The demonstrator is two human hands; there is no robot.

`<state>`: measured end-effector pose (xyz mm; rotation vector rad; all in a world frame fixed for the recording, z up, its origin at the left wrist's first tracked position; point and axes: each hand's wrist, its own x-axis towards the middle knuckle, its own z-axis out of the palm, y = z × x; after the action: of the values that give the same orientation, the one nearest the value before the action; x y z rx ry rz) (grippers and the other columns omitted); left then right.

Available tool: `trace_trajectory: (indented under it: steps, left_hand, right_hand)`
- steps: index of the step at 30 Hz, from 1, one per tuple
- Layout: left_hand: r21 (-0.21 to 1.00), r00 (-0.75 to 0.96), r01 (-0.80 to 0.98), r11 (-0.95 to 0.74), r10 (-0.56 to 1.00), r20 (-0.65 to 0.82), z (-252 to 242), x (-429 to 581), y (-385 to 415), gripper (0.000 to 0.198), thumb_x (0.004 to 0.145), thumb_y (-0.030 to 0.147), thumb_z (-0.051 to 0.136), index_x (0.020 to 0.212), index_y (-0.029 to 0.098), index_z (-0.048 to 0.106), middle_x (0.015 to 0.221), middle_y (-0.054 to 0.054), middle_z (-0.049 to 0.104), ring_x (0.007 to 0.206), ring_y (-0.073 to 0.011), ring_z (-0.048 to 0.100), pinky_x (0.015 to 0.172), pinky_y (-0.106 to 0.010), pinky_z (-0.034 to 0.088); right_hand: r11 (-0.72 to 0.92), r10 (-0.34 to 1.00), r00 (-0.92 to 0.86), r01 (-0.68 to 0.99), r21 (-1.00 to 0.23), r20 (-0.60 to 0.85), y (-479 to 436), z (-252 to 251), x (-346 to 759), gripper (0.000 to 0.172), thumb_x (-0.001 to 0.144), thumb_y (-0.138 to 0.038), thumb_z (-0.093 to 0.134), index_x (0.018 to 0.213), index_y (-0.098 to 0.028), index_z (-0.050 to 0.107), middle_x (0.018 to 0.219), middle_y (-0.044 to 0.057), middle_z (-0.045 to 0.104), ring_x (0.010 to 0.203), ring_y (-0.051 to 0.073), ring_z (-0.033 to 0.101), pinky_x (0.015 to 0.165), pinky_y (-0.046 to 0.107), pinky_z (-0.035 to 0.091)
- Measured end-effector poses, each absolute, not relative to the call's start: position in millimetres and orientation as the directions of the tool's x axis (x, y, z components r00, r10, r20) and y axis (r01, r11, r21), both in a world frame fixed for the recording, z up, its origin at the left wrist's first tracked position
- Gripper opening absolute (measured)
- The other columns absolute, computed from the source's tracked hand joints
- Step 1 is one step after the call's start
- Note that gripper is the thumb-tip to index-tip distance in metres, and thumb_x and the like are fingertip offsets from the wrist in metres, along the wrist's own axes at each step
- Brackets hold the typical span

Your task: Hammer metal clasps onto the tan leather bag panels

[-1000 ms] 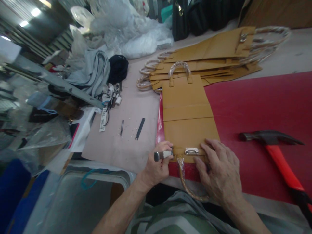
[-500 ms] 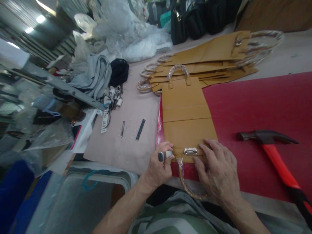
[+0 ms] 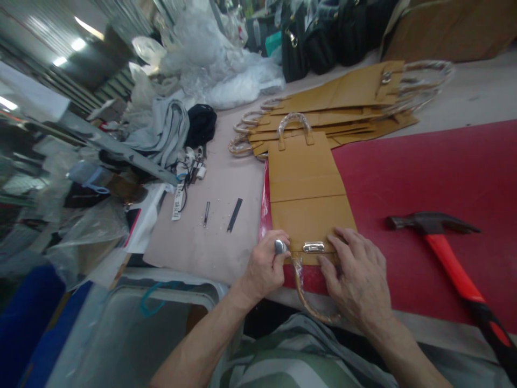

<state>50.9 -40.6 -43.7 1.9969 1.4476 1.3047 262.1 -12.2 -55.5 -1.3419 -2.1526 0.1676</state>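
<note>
"The tool (image 3: pixel 279 247) has tipped since the earlier frame; its butt now faces us."

"Who has it?"

"The left grip (image 3: pixel 266 264), pinching it at the bag (image 3: pixel 307 186)'s left edge, beside the clasp (image 3: pixel 314 247). The right grip (image 3: pixel 357 272) is spread, its fingers resting on the bag, which lies on the red mat (image 3: pixel 424 172)."

"Doing it well?"

"I'd hold the tool square and the bag flat. The tip is hidden. The hammer (image 3: pixel 436 223) lies to the right."

"Any writing?"

"A white tag (image 3: pixel 176 203) on the counter (image 3: pixel 242 178) bears letters, too blurred to read. No brand is readable."
</note>
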Motion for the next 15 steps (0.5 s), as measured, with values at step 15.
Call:
trace_trajectory:
  steps: [15]
  left_hand:
    - [0.745,0.091,0.499,-0.444,0.881,0.464,-54,40,-36,0.023,0.085,0.006,0.052,0.103,0.019,0.058,0.101,-0.008,0.065,0.099,-0.0217,0.066,0.091,-0.039,0.057]
  right_hand:
    - [0.246,0.926,-0.193,0.96,-0.132,0.323,-9,-20,373,0.037,0.095,-0.045,0.052,0.107,-0.012,0.065,0.102,0.024,0.066,0.087,0.039,0.063,0.072,0.051,0.049]
